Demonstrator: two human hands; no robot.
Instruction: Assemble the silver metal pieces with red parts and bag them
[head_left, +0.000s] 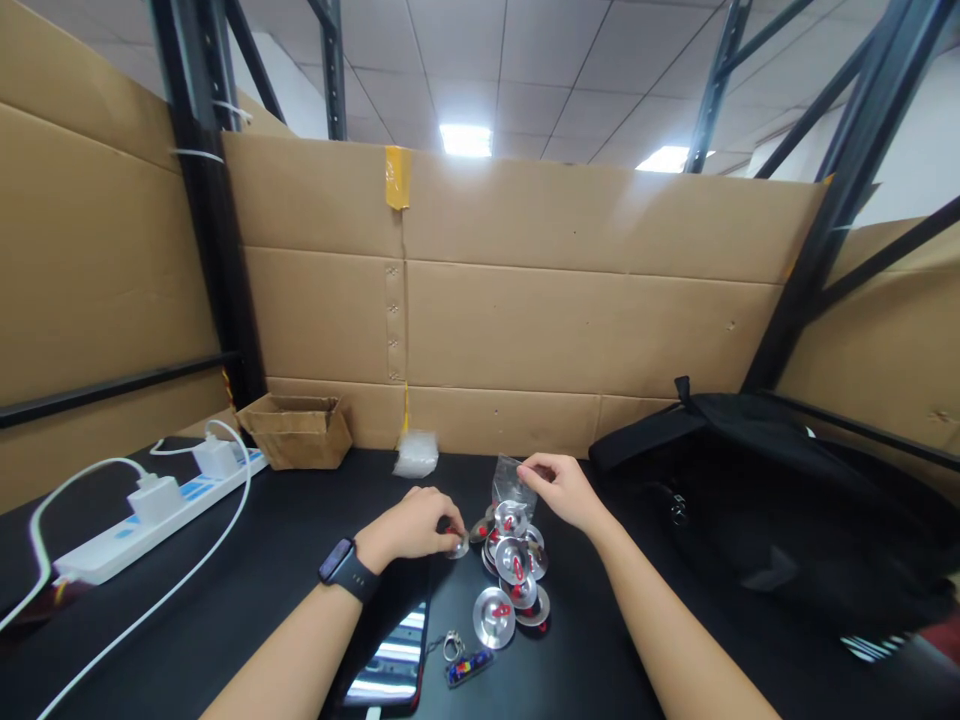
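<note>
I have the left hand (411,522) pinching 1 metal disc (459,547), partly hidden in its grip, left of the disc pile (514,560); the right hand (559,486) pinches a clear bag (510,482). Red marks (502,609) look illegible.

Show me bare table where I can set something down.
Bare black table shows between the white cable and left forearm, and between the metal discs and right forearm. The middle is crowded: left hand, discs, clear bag and right hand, with phone and keychain nearer the viewer.
</note>
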